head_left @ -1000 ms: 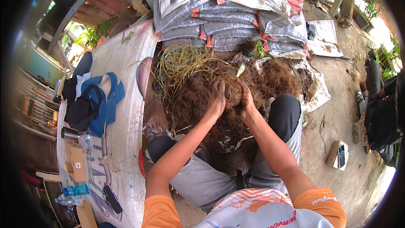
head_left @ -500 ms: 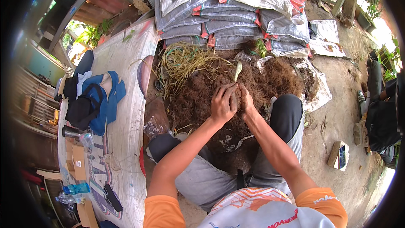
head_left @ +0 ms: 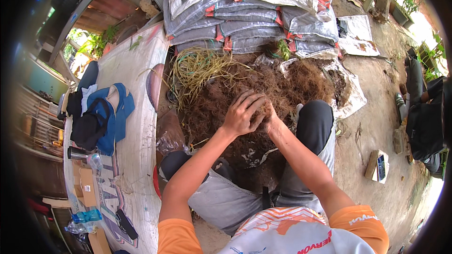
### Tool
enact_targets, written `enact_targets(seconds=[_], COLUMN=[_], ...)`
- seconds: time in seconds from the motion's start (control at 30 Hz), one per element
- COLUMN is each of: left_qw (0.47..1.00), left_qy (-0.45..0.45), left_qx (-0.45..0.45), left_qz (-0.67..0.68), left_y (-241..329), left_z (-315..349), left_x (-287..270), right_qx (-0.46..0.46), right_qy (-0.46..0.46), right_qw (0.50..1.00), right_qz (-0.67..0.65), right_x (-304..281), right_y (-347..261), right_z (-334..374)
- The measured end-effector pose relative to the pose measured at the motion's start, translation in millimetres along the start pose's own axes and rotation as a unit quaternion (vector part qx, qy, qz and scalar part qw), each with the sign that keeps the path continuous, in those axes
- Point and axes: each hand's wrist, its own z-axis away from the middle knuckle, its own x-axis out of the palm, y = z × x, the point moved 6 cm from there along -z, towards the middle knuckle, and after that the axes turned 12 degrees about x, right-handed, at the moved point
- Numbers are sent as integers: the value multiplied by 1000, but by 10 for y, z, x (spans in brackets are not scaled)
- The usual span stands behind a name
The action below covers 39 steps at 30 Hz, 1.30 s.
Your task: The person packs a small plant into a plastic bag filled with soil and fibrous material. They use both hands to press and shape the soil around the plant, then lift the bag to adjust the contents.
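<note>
A blue bag [head_left: 110, 113] lay on the white printed sheet [head_left: 136, 127], then tangled yellow-green strands [head_left: 197, 68] beside the brown fibrous heap [head_left: 282, 84], where the left hand [head_left: 242, 113] and right hand [head_left: 269, 115] clutched one coarse clump before stacked grey sacks [head_left: 249, 23].

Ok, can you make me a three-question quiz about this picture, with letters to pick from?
1. Where are the stacked grey sacks?
A. Beyond the brown fibre pile
B. On the person's lap
C. Under the blue bag

2. What colour are the person's sleeves?
A. Green
B. Orange
C. Black

3. What are the left hand and right hand doing?
A. Resting apart on the knees
B. Holding a bottle
C. Pressed together on a clump of fibre

Answers: 1 A, the sacks lie past the pile, farther from the person. 2 B, both shoulders show orange. 3 C, both hands meet over the brown fibre.
</note>
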Motion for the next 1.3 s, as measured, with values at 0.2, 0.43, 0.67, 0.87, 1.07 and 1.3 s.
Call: enact_targets(seconds=[0.2,0.43,0.67,0.87,1.07,1.3], left_qw=[998,985,873,677,475,514], left_qy=[54,96,205,344,366,325], left_qx=[-7,-142,-363,-489,-536,-596], left_qz=[-29,9,253,429,594,525], left_y=[-38,-77,-234,-416,-618,-484], left_z=[234,12,216,407,525,598], left_x=[220,79,247,346,362,565], right_qx=[30,-199,-302,-251,-206,-332], right_qy=[-128,264,210,132,178,204], right_qw=[989,917,824,882,873,760], right_qz=[63,222,430,377,404,520], right_x=[-45,449,430,610,731,589], right_y=[-124,-265,-391,-309,-441,-247], right_z=[-91,458,306,256,354,195])
